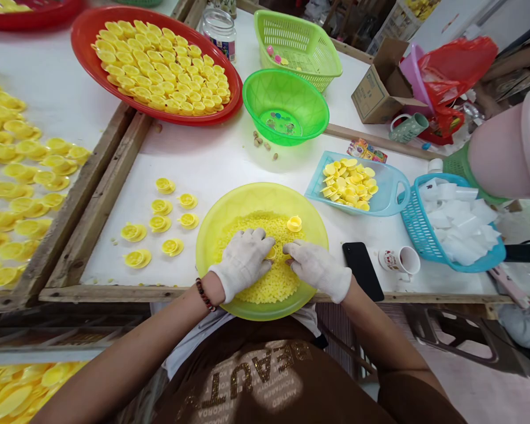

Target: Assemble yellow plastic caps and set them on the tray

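A yellow bowl (pixel 207 235) holds many small yellow pellets (pixel 267 290). Over its left side is my left hand (pixel 246 259), in a white glove, fingers closed at a small yellow piece (pixel 271 254) in the pellets. My right hand (pixel 320 268), gloved too, is over the right side; its curled fingers pinch at a yellow piece (pixel 287 258), partly hidden. A yellow cup-shaped piece (pixel 294 224) lies on the pellets near the far rim. Several yellow pieces with flat lids (pixel 172 247) lie on the white table left of the bowl.
Beyond stand a red tray (pixel 82 50) of yellow pieces, a green bowl (pixel 285 106) and a green basket (pixel 298 38). To the right are a blue tray (pixel 386 188) of yellow lids, a phone (pixel 362 271), a mug (pixel 400 260) and a blue basket (pixel 424 235). Wooden strips (pixel 92 206) edge the table.
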